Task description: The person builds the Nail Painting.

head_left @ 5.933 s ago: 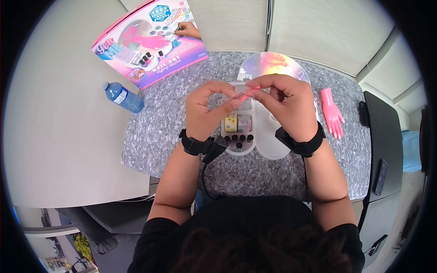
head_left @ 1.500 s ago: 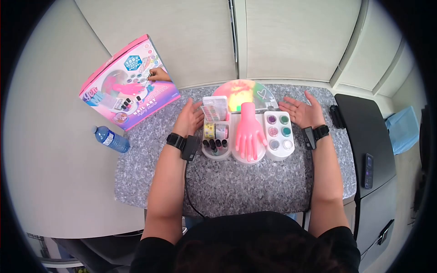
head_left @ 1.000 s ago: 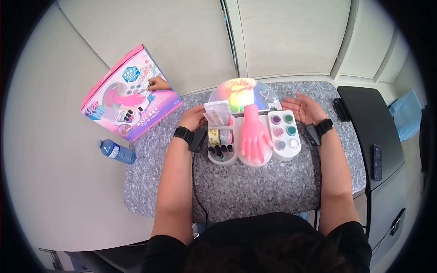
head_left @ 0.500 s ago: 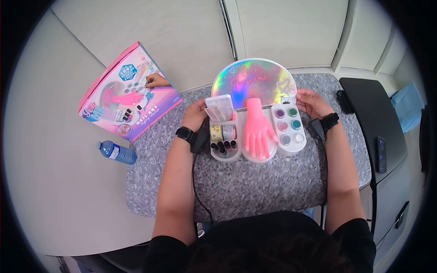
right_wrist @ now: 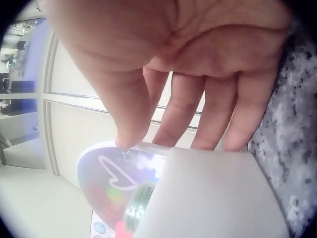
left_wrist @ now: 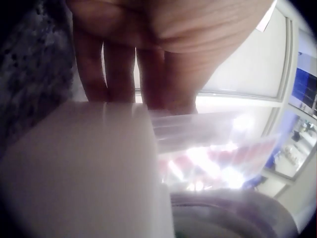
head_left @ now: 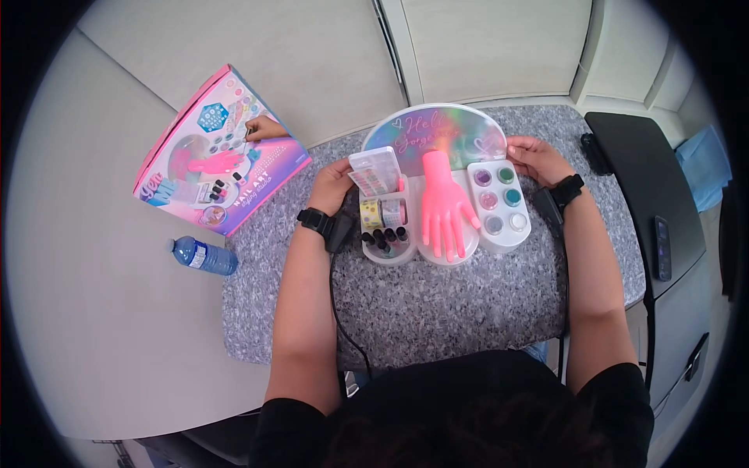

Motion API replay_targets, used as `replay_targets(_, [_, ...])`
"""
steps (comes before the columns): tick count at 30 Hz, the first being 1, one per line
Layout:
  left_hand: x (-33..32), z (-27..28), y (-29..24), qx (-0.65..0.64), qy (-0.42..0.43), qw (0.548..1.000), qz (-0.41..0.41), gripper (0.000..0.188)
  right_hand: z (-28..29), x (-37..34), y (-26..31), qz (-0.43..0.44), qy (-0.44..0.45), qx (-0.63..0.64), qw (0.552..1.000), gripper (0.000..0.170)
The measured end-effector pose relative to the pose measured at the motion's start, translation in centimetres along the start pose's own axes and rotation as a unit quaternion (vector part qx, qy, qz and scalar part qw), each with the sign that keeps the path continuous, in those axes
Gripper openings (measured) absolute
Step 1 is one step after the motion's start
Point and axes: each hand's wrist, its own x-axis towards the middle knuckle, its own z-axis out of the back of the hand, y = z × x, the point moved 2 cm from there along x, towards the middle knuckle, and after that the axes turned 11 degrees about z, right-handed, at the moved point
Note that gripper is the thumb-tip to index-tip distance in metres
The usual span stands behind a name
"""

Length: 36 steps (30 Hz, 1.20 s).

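Observation:
A white toy nail art stand (head_left: 424,248) sits on the table, with a pink model hand (head_left: 446,210) upright in its middle. Behind that rises a rounded holographic backboard (head_left: 484,129). My right hand (head_left: 540,161) holds the stand's back right corner, thumb at the backboard's edge and fingers behind the white tray in the right wrist view. At the back left corner my left hand (head_left: 331,186) grips behind a clear case (head_left: 374,171) of press-on nails; its fingertips are hidden. Glitter pots (head_left: 488,201) fill the right tray; tape rolls (head_left: 382,212) and dark-capped polish bottles (head_left: 384,235) fill the left.
A large pink product box (head_left: 222,156) stands at the left, with a blue water bottle (head_left: 204,256) below it. To the right are a black surface (head_left: 655,195) with a phone (head_left: 662,248). Cables from the wrist cameras hang over the table (head_left: 452,312).
Earlier both hands pinched a small pink piece; since then the model hand has moved onto the stand. The open hands have closed in on its back corners, and the backboard's tilt has shifted.

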Motion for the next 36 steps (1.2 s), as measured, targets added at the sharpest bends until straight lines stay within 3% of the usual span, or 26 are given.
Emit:
replay_targets(14, [-1.5, -0.6, -2.1, 0.08, -0.02, 0.995, 0.054, 0.033, 0.2, 0.2, -0.4, -0.021, -0.017, -0.054, 0.998, 0.024])
replay_targets(16, [-1.6, -0.3, -2.5, 0.249, -0.043, 0.967, 0.03, 0.033, 0.6, 0.1, -0.8, -0.019, -0.009, -0.08, 0.997, 0.025])
replay_targets(19, [-2.6, -0.5, -3.0, 0.334, -0.063, 0.94, 0.024, 0.03, 0.4, -0.5, -1.2, -0.001, -0.011, -0.089, 0.996, 0.032])
replay_targets(20, [-2.9, -0.6, -2.3, 0.264, -0.065, 0.962, 0.022, 0.028, -0.8, -1.0, 0.0, -0.001, -0.012, -0.092, 0.996, 0.032])
replay_targets(22, [-4.5, -0.9, -2.0, 0.237, -0.089, 0.966, 0.047, 0.03, -3.1, -2.5, 2.0, -0.006, -0.094, -0.055, 0.994, 0.043])
replay_targets(23, [-5.5, -1.1, -2.3, 0.213, -0.114, 0.968, 0.07, 0.033, -3.4, -3.4, 2.6, -0.008, -0.091, -0.057, 0.994, 0.043])
replay_targets(25, [-7.2, -1.0, -3.1, 0.287, -0.129, 0.945, 0.087, 0.04, -2.9, -4.5, 3.5, -0.047, -0.104, -0.206, 0.972, 0.055])
replay_targets(27, [-9.4, -2.3, -3.5, 0.14, -0.165, 0.957, 0.191, 0.046, -2.3, -5.1, 4.1, -0.081, -0.085, -0.232, 0.966, 0.063])
replay_targets(28, [-9.5, -1.4, -2.7, 0.156, -0.136, 0.955, 0.212, 0.06, -2.7, -5.8, 4.7, -0.134, -0.036, -0.223, 0.965, 0.063])
replay_targets(29, [-10.0, -1.5, -2.9, 0.153, -0.139, 0.955, 0.213, 0.06, -3.2, -6.6, 5.3, -0.187, 0.013, -0.213, 0.959, 0.063])
replay_targets(30, [-10.4, -1.6, -3.2, 0.129, -0.127, 0.958, 0.222, 0.066, -3.9, -7.1, 5.9, -0.162, 0.035, -0.217, 0.962, 0.069])
replay_targets(36, [-10.4, -1.7, -3.4, 0.058, -0.144, 0.974, 0.166, 0.075, -4.1, -6.1, 5.7, -0.151, 0.013, -0.151, 0.977, 0.079])
